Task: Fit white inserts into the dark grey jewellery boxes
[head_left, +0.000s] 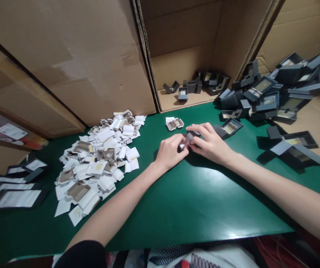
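Over the green table, my left hand and my right hand meet around a small dark box with something pale at it. My left fingers pinch its near left side; my right fingers curl over its top and right. Much of the box is hidden by my fingers. Just beyond my left hand lie folded white card pieces with grey-brown insides. An opened dark box rests beside my right hand. To the left is a large heap of similar white card inserts.
Many opened dark boxes are piled at the right, partly on cardboard. A big carton lies open at the back with several dark boxes inside. Dark-framed white labels or cards sit far left, below a red-and-clear package.
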`<state>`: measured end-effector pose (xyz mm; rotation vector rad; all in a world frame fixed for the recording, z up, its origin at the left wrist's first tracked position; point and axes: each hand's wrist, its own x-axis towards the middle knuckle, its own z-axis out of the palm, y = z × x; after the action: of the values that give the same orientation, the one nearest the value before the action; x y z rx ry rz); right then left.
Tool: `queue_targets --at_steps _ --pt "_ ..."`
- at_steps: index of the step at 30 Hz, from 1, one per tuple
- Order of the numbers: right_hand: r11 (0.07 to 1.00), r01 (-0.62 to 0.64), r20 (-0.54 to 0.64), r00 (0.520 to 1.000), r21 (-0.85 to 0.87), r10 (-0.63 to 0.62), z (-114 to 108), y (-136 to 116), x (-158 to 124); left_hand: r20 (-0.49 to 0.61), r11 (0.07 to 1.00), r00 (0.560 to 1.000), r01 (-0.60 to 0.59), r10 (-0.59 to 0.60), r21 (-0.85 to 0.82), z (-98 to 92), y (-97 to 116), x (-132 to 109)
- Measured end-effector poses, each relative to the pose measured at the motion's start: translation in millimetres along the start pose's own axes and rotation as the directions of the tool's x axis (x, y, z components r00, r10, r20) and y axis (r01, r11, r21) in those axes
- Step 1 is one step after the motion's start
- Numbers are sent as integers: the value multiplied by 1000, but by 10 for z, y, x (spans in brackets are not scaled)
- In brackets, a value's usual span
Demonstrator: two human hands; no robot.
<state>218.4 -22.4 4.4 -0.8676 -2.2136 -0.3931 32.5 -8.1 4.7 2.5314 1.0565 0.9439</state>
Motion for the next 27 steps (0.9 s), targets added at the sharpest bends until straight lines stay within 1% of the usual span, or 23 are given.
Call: queue_targets --at_steps 7,14,18,23,27 --pt "1000 9 -25 1000 -13 -9 15 -14 4 -5 1000 1000 5 -5 5 -10 11 -3" --pt "1000 -16 57 998 -5 16 -38 -3 4 -5 995 999 31 -32 -94 -5 12 -14" --pt "1000 -18 87 996 -11 19 -67 4 19 2 993 1000 27 -27 -112 -10 -3 -22" --pt "1000 19 103 994 -4 -18 -90 26 31 7 991 1000 5 -5 -130 -13 -12 -20" --pt "998 43 110 993 39 -47 -104 53 20 -15 988 1000 -7 4 -155 -19 -40 -17"
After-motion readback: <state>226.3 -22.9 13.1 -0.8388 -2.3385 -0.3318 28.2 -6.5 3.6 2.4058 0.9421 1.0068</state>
